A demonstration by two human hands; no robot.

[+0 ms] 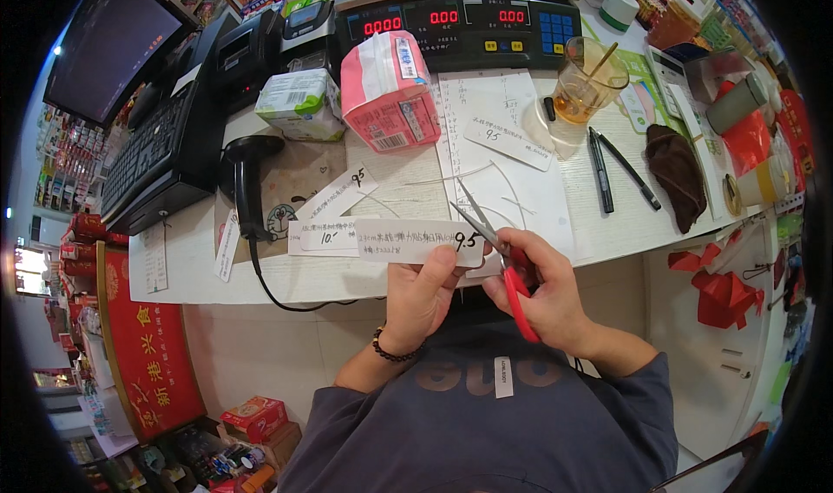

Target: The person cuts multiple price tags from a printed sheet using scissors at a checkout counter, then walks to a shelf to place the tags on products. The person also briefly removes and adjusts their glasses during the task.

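Note:
My left hand (423, 295) is closed on a white handwritten paper label (395, 241), held over the counter's front edge. In my right hand (548, 292) is a pair of scissors (515, 286) with red handles, its blades parted and pointing up and away, just right of the label. Several similar labels lie on the counter: one (344, 194) and another (322, 237) left of the held one, and one (507, 143) on a written sheet (486, 95). Thin paper offcuts (434, 180) are scattered beyond the blades.
At the back stands a scale (460, 26) with red digits. A pink package (390, 94), a green-white package (299, 102) and a barcode scanner (250, 185) are at the left. A glass cup (590, 81), pens (600, 170) and a brown pouch (677, 176) are at the right.

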